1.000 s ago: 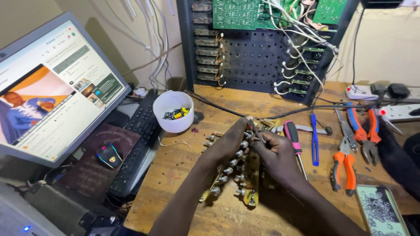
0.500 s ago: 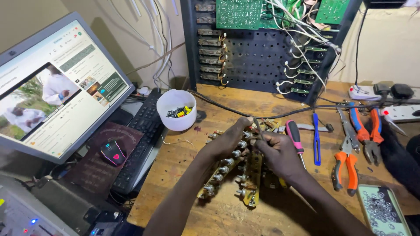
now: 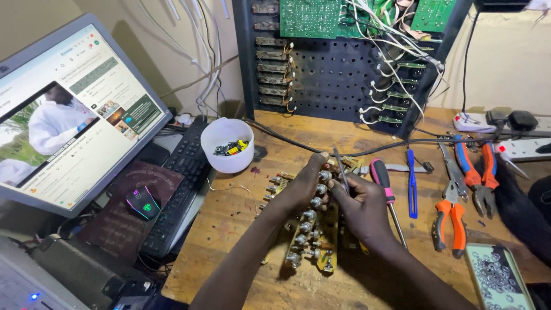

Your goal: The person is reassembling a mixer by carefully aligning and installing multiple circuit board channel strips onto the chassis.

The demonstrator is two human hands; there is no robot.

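Left hand (image 3: 301,189) clamps the long yellowish circuit board w/ a row of metal knob shafts (image 3: 313,229), propped on the wooden bench (image 3: 229,229). Right hand (image 3: 364,209) pinches a thin dark probe tool (image 3: 341,170) at the board's top. Board looks light, stiff, fragile; best gripped by edges, not components.

An electronics repair workshop is shown. A wooden workbench (image 3: 241,229) is strewn with pliers (image 3: 450,221) and screwdrivers (image 3: 411,183) at the right of the frame, an opened chassis with green circuit boards (image 3: 310,17) and loose wiring is stood at the top, and a monitor (image 3: 69,115) is placed at the left.
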